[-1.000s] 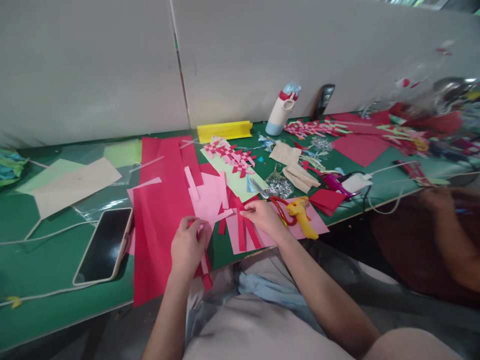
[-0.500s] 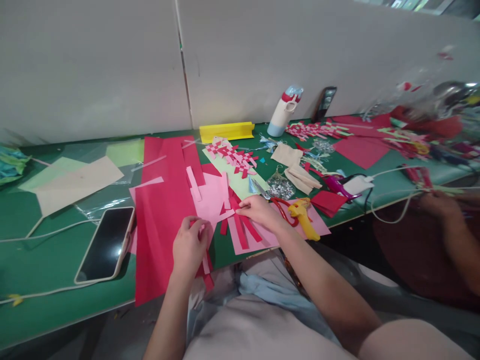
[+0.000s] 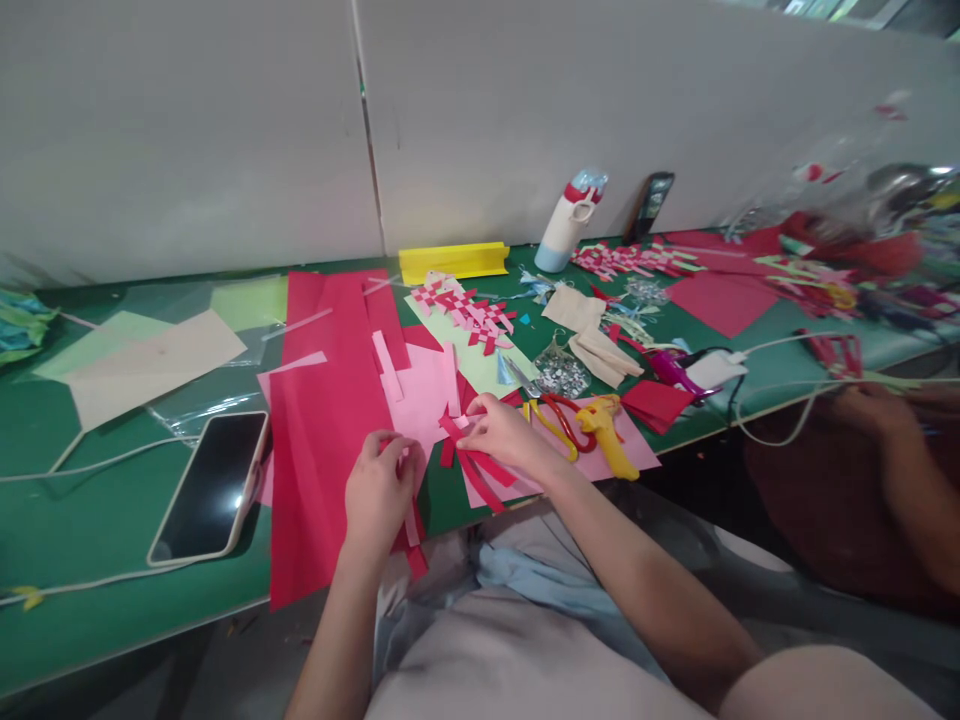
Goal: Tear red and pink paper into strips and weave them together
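Observation:
My left hand (image 3: 380, 487) is closed over the big red paper sheet (image 3: 319, 430), fingertips pinched together. Pink and red paper strips (image 3: 414, 540) stick out below those fingers. To its right, my right hand (image 3: 501, 437) pinches red paper strips (image 3: 452, 430) near their ends. More red strips trail beneath that hand, over a pink sheet (image 3: 480, 492) at the table's edge. Another pink sheet (image 3: 412, 395) with pink strips on it lies between and beyond my hands. A woven pink-and-red paper piece (image 3: 469, 312) rests on a light green sheet (image 3: 504, 352).
A yellow glue gun (image 3: 609, 435) and red and yellow scissor-like handles (image 3: 564, 420) lie right of my hand. A phone (image 3: 211, 490) lies left, with white cables around it. Behind stand a bottle (image 3: 566, 230) and a yellow folded strip (image 3: 454, 263). Another person's hand (image 3: 870, 412) is at far right.
My right hand has shifted slightly left and down, and red strips now show at its fingertips where a pale pink strip showed. The yellow handle has come into view. My left hand stays put.

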